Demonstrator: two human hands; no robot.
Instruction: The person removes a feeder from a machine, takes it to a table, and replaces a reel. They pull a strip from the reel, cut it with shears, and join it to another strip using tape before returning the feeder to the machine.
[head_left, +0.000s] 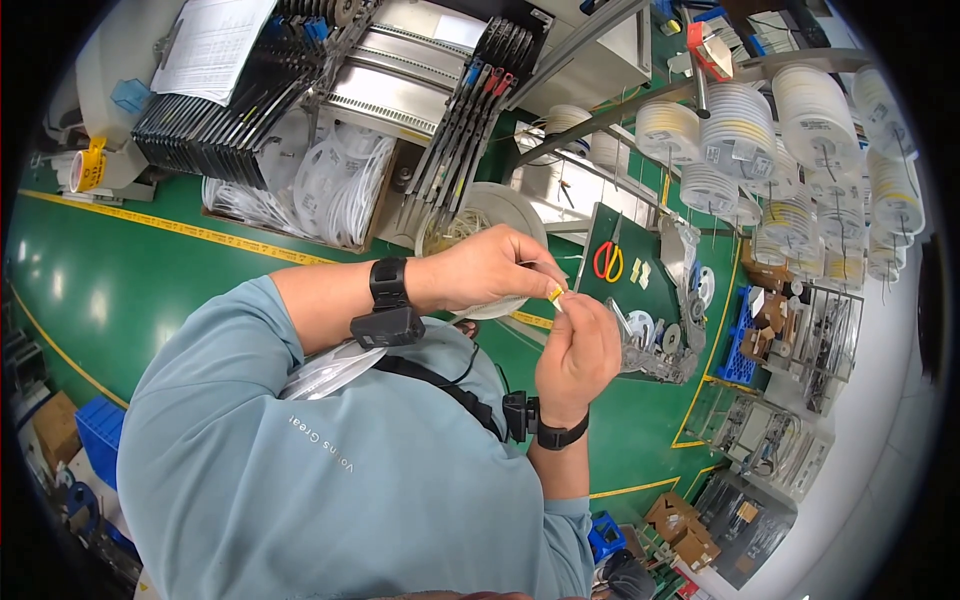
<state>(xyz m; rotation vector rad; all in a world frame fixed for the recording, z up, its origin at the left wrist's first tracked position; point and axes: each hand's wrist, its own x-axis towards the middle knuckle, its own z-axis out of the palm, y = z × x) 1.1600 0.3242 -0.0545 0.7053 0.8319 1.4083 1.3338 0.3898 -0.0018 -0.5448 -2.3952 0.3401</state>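
My left hand [490, 268] and my right hand [580, 350] meet in front of my chest, fingertips almost touching. Between them is a small yellow strip [556, 294] with a whitish end, pinched by the thumbs and forefingers of both hands. The fingers cover most of it, so its full length is hidden. A clear plastic reel [335, 370] is tucked under my left forearm, against my body. To the right of my hands, scissors [608, 258] with red and yellow handles lie on a dark green work surface [610, 222], beside small pale pieces [640, 271].
Beyond my hands stands a round whitish bin [515, 210] with tape scraps. A cardboard box [385, 215] of clear reels and a rack of black feeders [195, 135] stand at far left. White reels [740, 125] hang at right. Loose reels [660, 335] lie in a tray near my right hand.
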